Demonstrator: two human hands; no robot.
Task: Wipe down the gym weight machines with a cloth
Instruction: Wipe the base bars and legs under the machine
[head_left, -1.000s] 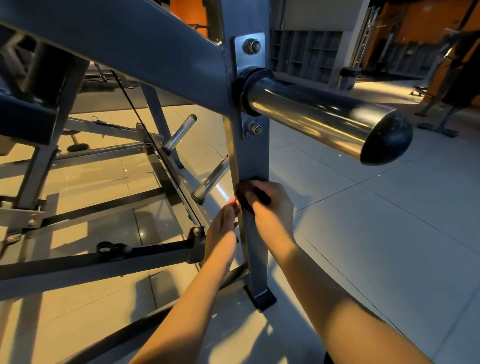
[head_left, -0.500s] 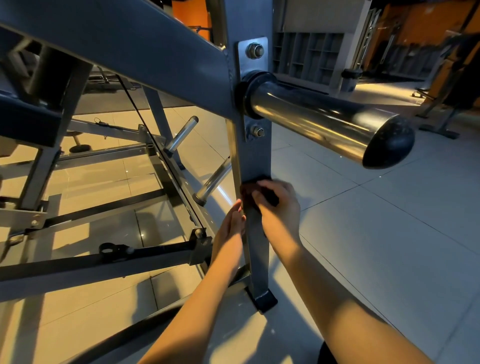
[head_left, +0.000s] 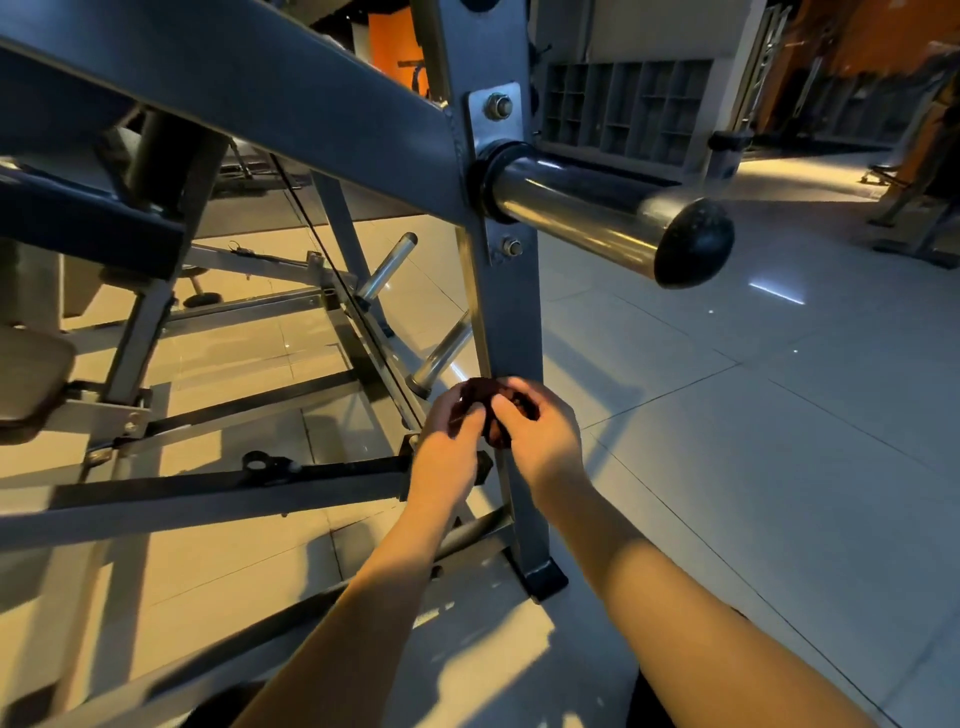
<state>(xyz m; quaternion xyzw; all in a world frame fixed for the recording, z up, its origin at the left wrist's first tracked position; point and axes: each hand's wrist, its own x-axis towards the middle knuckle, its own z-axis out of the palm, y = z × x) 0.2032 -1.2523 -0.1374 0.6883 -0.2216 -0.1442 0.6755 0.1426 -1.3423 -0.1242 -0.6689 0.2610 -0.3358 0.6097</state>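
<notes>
A grey steel upright post (head_left: 511, 322) of the weight machine stands in the middle, with a chrome plate-loading bar (head_left: 582, 218) sticking out to the right and ending in a black cap. A small dark cloth (head_left: 485, 402) is bunched in front of the post at mid height. My right hand (head_left: 543, 431) grips the cloth from the right. My left hand (head_left: 452, 441) pinches the cloth's left side with its fingers. Both hands sit just in front of the post, above its black foot (head_left: 543, 579).
Grey frame beams (head_left: 208, 493) and two short chrome pegs (head_left: 387, 267) lie to the left over the tiled floor (head_left: 753, 467). A padded seat edge (head_left: 31, 374) is at far left. Other machines stand at the back right.
The cloth has come off the post's face and both hands now bunch it between them; before, the right hand pressed it to the post while the left rested beside. The view tilted down.
</notes>
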